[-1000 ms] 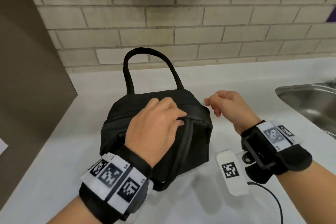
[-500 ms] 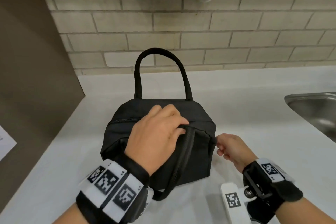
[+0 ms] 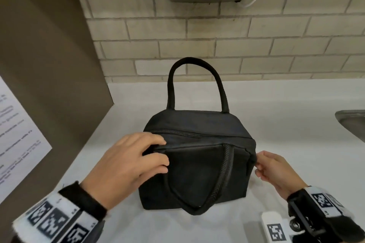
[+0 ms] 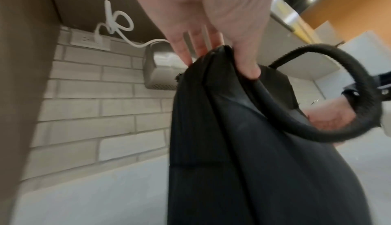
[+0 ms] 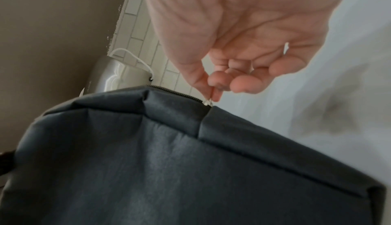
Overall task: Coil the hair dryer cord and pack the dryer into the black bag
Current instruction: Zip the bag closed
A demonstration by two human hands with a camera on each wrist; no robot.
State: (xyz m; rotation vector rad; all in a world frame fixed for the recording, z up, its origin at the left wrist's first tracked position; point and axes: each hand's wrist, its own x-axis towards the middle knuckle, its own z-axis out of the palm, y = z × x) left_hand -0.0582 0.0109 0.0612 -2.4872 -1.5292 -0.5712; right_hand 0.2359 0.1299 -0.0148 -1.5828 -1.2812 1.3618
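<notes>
Black bag (image 3: 197, 173) stands near the back left corner of the tabletop (image 3: 286, 104). Left grip (image 3: 126, 163) pinches its top left edge; right grip (image 3: 276, 171) pinches the zip pull (image 5: 208, 102) at its right end. No dryer visible, probably packed inside; closing looks nearly finished.

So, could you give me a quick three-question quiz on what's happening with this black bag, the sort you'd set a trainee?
1. True or false: the right hand pinches the zipper pull at one end of the black bag.
2. Pick one. The left hand is: A) lying flat on the worktop, B) gripping the bag's other end, C) resting in the sink.
3. Fill in the gap: the far handle stands upright, while the near handle ___ down the bag's front.

Key: 1 true; 2 B; 3 hangs.
</notes>
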